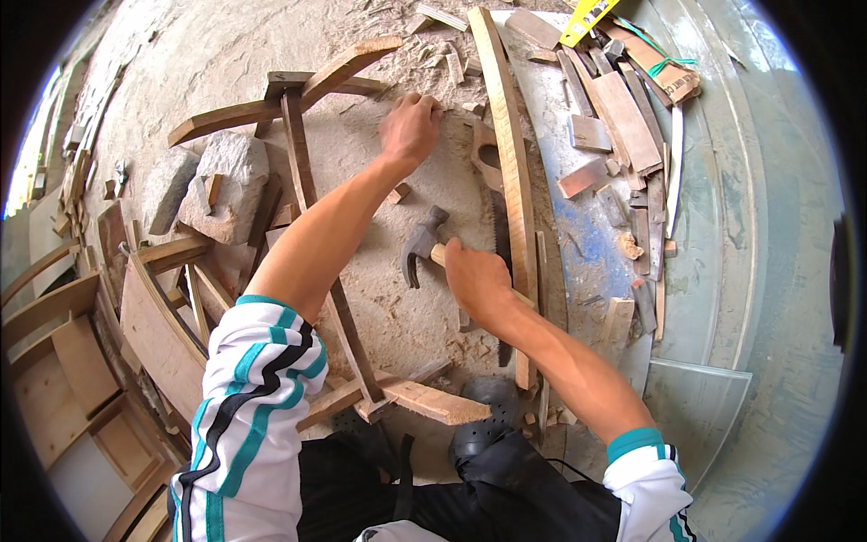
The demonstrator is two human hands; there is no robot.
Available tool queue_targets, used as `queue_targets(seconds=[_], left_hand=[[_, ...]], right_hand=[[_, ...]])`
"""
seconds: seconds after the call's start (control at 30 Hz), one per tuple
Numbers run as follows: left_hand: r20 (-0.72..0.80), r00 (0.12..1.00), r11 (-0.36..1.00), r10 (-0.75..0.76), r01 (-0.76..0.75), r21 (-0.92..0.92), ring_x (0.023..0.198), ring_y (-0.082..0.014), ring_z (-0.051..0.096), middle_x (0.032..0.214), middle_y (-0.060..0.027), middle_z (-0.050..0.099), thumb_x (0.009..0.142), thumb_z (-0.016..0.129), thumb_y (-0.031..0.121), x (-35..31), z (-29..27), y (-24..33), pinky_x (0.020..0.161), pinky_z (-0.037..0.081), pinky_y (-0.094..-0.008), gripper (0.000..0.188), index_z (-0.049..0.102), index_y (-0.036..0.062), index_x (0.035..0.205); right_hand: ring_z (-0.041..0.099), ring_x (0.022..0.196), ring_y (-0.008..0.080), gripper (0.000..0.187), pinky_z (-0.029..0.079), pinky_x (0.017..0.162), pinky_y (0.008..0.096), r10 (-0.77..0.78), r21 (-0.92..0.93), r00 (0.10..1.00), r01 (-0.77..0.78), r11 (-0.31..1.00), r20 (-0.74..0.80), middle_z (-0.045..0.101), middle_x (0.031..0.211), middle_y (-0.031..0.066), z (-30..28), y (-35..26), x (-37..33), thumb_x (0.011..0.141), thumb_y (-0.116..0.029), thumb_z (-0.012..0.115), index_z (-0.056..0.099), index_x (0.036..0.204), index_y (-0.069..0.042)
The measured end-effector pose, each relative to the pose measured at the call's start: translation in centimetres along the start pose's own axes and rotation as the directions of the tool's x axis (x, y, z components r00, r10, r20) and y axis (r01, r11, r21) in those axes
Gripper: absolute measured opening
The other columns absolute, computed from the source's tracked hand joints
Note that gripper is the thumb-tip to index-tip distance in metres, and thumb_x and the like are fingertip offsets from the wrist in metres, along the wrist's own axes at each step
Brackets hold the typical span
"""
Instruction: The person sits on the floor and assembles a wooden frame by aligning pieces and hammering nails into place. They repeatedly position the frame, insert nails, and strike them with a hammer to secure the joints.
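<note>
My right hand (477,280) grips a claw hammer (421,246) by its wooden handle, with the head low over the dusty ground. Farther off, my left hand (411,131) is closed, fingers curled down; whatever they hold is hidden. Under my left forearm stretches a wooden frame (298,149): a long bar with a curved crosspiece (352,68) at the far end and another crosspiece (433,399) near my shoes. A handsaw (489,158) lies to the right, partly covered by my right hand. Beside it runs a long curved timber (510,126).
Rough stone blocks (226,185) sit left of the frame. Wooden frames and panels (86,361) crowd the left edge. Wood offcuts (623,122) and a yellow handsaw blade (585,20) lie at the right. A glass sheet (700,397) rests at lower right.
</note>
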State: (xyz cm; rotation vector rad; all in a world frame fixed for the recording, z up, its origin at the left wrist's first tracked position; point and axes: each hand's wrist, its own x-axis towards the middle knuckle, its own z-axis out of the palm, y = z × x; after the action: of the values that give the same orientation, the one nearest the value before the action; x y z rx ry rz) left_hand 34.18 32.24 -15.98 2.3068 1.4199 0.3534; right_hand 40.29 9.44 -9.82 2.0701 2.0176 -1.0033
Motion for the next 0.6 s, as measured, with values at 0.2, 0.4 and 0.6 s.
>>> queue_targets(seconds=[0.2,0.4,0.6], left_hand=[[0.02,1.0,0.999,-0.021,0.021,0.026,0.116,-0.0339,0.058,0.114,-0.0134,0.064,0.1,0.051,0.027,-0.1,-0.5,-0.2,0.096,0.045,-0.0475,0.026,0.064,0.007,0.112],[-0.029,0.999,0.995,-0.034,0.031,-0.091,0.104,-0.0388,0.063,0.111,-0.0186,0.066,0.1,0.051,0.027,-0.9,-1.0,-2.4,0.09,0.047,-0.0518,0.027,0.064,0.0068,0.112],[-0.012,0.995,0.995,-0.097,0.096,-0.041,0.103,-0.0384,0.063,0.11,-0.0187,0.066,0.1,0.053,0.031,0.8,-1.3,-2.8,0.09,0.047,-0.05,0.029,0.065,0.0074,0.112]], right_hand=[[0.072,0.074,0.0387,0.012,0.057,0.064,0.0468,-0.017,0.012,1.0,0.017,1.0,-0.022,0.07,0.079,0.022,0.1,0.3,-0.1,0.088,-0.003,0.056,0.052,0.098,0.002],[0.071,0.073,0.0401,0.012,0.056,0.065,0.0477,-0.009,0.016,0.999,0.01,1.0,-0.051,0.069,0.078,0.0232,0.7,0.5,0.3,0.088,-0.002,0.055,0.051,0.098,0.003],[0.072,0.086,0.0381,0.011,0.058,0.074,0.0463,0.03,0.044,0.999,-0.032,0.999,0.035,0.072,0.09,0.0231,-0.6,-0.1,0.2,0.09,-0.002,0.055,0.057,0.1,0.003]])
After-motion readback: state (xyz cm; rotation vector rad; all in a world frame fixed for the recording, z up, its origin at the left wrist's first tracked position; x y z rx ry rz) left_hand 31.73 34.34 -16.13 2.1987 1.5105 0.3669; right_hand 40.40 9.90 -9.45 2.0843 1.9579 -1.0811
